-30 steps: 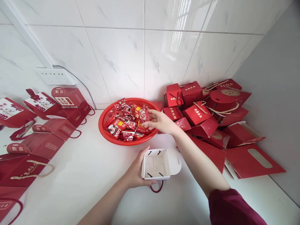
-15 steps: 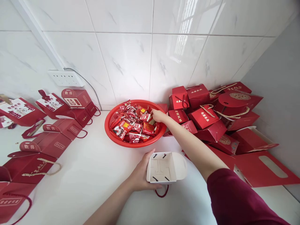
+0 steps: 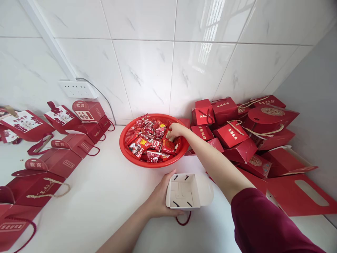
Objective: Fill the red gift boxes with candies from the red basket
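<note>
An open box, white inside with a red cord handle, is held by my left hand, whose fingers and thumb wrap its left side. No items show inside the box, and its flap sticks out to the right. Behind it sits a red plastic basket filled with wrapped sweets. My right hand reaches into the basket's right side, fingers curled down round a pale-wrapped sweet.
A row of red gift boxes lines the left side. More red boxes lie piled at the right, with a flat red one in front. A power strip is on the tiled wall behind.
The whole view has shifted slightly. My right hand's fingers have curled more among the sweets at the basket's right side. My left hand keeps its hold on the box.
</note>
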`<control>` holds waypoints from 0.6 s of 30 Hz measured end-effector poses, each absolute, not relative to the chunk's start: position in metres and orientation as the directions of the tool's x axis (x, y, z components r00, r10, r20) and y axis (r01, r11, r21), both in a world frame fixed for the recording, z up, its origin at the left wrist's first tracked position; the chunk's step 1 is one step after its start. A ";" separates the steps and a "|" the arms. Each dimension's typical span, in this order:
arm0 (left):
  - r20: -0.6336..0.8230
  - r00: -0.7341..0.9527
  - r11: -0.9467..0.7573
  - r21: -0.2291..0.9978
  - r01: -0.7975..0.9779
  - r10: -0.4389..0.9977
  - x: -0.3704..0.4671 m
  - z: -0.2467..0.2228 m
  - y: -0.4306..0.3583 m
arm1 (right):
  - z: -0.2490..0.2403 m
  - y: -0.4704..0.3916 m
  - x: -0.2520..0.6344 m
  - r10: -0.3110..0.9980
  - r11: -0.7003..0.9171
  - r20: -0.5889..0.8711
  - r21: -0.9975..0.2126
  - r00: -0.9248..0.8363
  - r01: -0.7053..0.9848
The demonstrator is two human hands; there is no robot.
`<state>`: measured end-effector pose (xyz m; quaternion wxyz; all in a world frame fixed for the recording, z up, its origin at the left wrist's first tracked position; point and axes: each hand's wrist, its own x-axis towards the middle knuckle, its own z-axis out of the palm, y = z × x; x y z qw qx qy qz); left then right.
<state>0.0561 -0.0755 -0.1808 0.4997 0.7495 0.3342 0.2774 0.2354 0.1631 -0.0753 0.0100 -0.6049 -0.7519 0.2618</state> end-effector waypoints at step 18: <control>0.085 0.613 -0.260 0.944 0.204 0.786 0.056 -0.182 -0.076 | -0.100 0.166 0.231 0.902 0.100 -0.364 -0.347 -0.232 0.932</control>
